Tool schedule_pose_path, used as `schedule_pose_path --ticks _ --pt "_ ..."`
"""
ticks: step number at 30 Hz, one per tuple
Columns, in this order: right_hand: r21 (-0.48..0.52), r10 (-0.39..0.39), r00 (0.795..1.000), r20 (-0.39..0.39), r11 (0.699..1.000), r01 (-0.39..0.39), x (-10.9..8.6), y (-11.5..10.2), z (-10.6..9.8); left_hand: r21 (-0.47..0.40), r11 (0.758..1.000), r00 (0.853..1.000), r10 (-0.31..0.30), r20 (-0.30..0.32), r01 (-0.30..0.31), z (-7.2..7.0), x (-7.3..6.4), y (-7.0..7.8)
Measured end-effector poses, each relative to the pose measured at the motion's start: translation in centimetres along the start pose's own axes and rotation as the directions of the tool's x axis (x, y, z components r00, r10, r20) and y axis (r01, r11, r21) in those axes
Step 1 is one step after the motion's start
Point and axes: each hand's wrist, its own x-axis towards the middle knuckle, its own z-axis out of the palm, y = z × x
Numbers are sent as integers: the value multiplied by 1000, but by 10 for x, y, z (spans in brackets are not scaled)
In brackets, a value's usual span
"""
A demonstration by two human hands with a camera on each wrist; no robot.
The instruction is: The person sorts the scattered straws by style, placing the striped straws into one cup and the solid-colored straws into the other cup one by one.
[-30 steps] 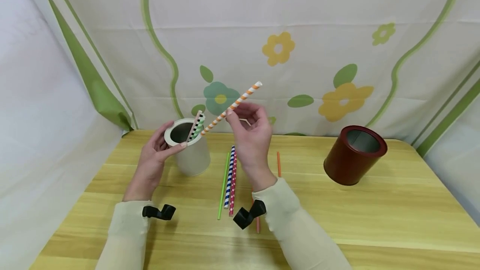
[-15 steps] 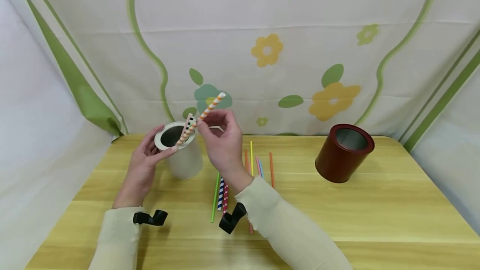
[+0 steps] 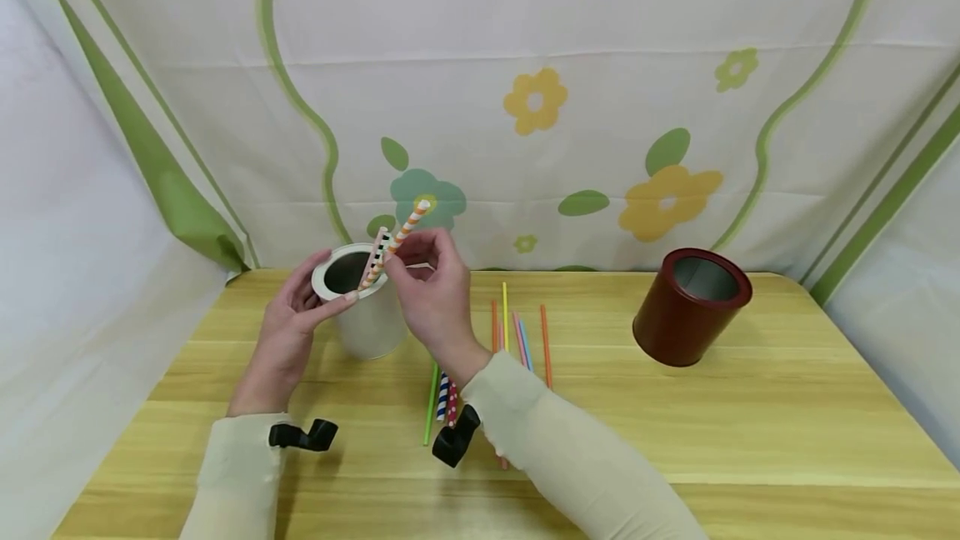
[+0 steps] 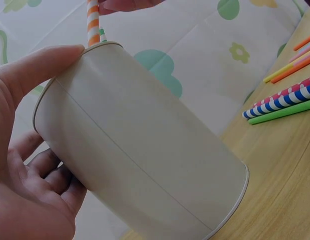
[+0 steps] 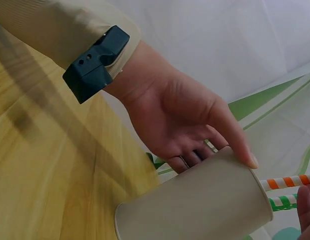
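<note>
My left hand holds a white can at its left side, thumb on the near rim and fingers round the far side. Between thumb and fingers, my right hand pinches an orange-and-white striped paper straw. That straw slants up to the right, its lower end at the can's mouth close to my left thumb. A pale pink straw and a black-and-white one lean in the can beside it. A green-and-white straw shows at the rim in the right wrist view.
A dark red can stands at the right on the wooden table. Below my right hand lie a green straw, a blue striped straw and a pink dotted straw. Yellow, orange and blue straws lie farther right.
My right hand has moved left and down with the orange striped straw, which now sits lower against the straws in the can. My left hand keeps its hold on the can.
</note>
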Motion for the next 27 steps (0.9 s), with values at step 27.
schedule_pose_path --ticks 27 --pt "-126 117 993 14 985 -114 -5 15 4 -9 1000 1000 14 7 -14 0 0 0"
